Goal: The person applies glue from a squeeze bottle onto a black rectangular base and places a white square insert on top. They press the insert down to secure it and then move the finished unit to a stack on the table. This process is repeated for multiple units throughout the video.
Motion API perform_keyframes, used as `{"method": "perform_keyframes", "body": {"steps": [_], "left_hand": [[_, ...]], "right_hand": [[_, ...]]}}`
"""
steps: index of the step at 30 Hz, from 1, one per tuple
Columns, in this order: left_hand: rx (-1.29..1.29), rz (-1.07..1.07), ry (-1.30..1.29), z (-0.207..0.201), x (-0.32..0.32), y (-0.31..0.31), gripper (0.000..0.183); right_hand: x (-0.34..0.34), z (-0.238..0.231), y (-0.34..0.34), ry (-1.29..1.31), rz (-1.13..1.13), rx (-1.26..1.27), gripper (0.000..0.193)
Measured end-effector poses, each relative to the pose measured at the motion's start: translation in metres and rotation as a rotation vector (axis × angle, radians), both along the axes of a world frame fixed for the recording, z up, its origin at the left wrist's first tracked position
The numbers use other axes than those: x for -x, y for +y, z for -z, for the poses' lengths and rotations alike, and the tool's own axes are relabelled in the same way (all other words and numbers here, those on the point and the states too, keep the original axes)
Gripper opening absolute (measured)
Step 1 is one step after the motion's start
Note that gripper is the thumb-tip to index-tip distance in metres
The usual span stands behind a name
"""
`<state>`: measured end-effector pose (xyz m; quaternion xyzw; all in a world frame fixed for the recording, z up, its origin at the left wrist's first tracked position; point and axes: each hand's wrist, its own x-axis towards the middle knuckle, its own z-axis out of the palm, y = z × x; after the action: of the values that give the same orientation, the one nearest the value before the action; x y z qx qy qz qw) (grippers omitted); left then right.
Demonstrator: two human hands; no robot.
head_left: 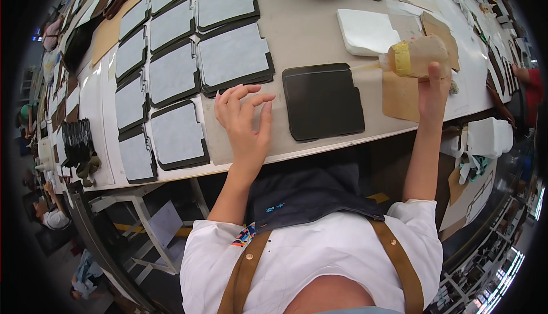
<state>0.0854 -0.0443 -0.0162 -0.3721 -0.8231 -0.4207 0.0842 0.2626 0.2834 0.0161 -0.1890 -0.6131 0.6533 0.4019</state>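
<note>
Bottle (pixel 425 57), yellow-banded, gripped in my right hand (pixel 435 90), thumb pressed on near side; tipped over, thin nozzle (pixel 371 66) pointing left at far right corner of black panel (pixel 322 103), contact unclear. Panel flat on tabletop (pixel 294 20), between my hands. Left hand (pixel 245 114) holding nothing, fingers loosely curled and apart, just left of panel. Grey-faced pieces (pixel 234 54) in rows, left of and beyond left hand. Brown sheet (pixel 398 98) just left of right wrist.

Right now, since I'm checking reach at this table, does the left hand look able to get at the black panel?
Probably yes: the left hand looks empty beside the black panel, with only table showing between them. The bottle comes in from the opposite side.
</note>
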Motion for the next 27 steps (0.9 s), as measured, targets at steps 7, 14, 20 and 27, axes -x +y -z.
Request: {"method": "perform_keyframes", "body": {"steps": [7,14,20,27], "left_hand": [[0.008,0.008,0.006,0.001,0.001,0.001,0.011],[0.017,0.011,0.008,0.002,0.001,0.001,0.011],[0.018,0.008,-0.007,0.0,0.0,0.001,0.01],[0.027,0.009,-0.005,0.001,0.0,0.001,0.01]], "right_hand": [[0.009,-0.001,-0.001,-0.02,-0.012,-0.106,0.078],[0.01,-0.005,0.0,-0.042,-0.079,-0.149,0.079],[0.002,-0.009,-0.006,-0.058,-0.088,-0.183,0.083],[-0.003,-0.013,-0.016,-0.125,-0.036,-0.289,0.103]]}}
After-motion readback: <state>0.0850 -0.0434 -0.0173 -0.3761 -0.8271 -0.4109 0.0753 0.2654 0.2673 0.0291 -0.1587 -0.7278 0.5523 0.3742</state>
